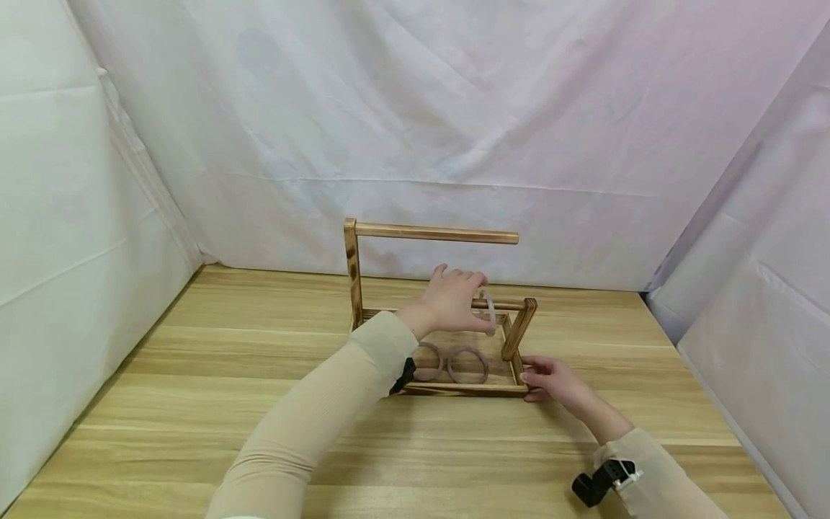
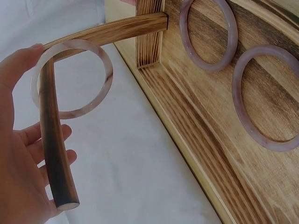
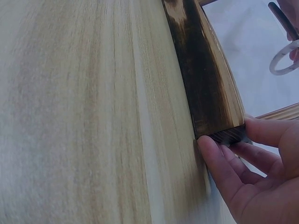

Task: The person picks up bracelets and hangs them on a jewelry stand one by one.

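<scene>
My left hand (image 1: 454, 301) pinches a pale, translucent bangle (image 2: 108, 77) between thumb and fingers. The bangle rings the lower rod (image 2: 58, 154) of a wooden display stand (image 1: 460, 390), near the short post (image 1: 519, 330) at the right. Behind that rod, the other fingers of this hand show in the left wrist view. My right hand (image 1: 554, 386) grips the stand's front right corner, thumb and fingers on either side of the scorched wooden edge (image 3: 205, 74). Two mauve bangles (image 2: 233, 32) (image 2: 239, 102) lie side by side in the stand's tray.
A higher rod (image 1: 434, 233) extends rightward from the stand's tall left post (image 1: 354, 274), above my left hand. The stand sits on a wood-grain table (image 1: 194, 404). White cloth (image 1: 292, 130) hangs behind and on both sides.
</scene>
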Demonstrator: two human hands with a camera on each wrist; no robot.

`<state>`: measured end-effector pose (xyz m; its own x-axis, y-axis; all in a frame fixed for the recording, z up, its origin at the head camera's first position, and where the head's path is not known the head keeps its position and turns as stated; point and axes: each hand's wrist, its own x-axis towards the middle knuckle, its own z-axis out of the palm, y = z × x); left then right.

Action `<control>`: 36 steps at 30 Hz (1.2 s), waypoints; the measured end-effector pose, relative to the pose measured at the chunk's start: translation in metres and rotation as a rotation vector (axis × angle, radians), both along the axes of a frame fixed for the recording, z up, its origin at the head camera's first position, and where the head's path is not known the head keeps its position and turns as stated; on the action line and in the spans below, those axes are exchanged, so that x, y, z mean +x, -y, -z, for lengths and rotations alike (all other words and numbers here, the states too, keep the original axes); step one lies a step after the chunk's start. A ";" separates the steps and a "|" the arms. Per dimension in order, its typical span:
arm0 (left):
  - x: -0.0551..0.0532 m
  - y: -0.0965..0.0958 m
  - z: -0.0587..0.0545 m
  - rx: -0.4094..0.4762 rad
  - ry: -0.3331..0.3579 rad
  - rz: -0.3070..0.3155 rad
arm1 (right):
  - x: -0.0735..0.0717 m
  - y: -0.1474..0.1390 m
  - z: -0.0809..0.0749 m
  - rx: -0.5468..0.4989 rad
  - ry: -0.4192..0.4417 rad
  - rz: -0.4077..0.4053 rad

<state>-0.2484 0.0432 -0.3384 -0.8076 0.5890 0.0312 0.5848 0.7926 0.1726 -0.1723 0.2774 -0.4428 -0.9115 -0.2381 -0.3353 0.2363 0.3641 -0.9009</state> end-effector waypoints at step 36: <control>-0.006 0.050 0.010 0.186 0.076 -0.108 | -0.001 -0.002 0.003 -0.003 0.000 0.003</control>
